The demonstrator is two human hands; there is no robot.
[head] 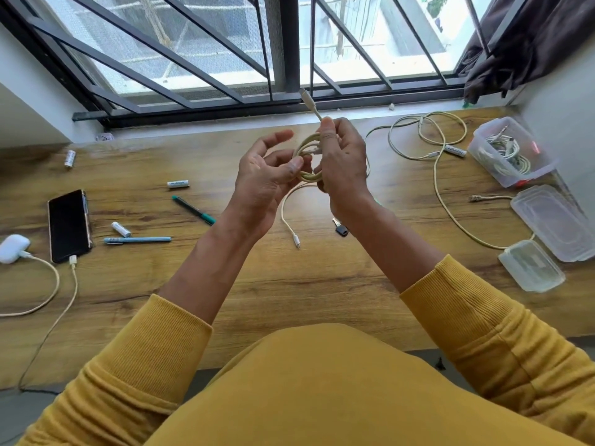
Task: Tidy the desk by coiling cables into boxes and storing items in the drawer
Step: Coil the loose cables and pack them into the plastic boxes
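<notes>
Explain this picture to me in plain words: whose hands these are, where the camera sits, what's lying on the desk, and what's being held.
There is no machine here. A person in yellow sleeves wears a wide-angle camera on the head, looking down at their own hands over a wooden desk by a barred window.

The right hand grips a coiled cable, one plug end sticking up. The left hand pinches the coil's lower edge.

On the desk: a phone and white earbud case, both plugged in, batteries, two pens, a loose cable, a clear box already holding cables, and plastic lids.
</notes>
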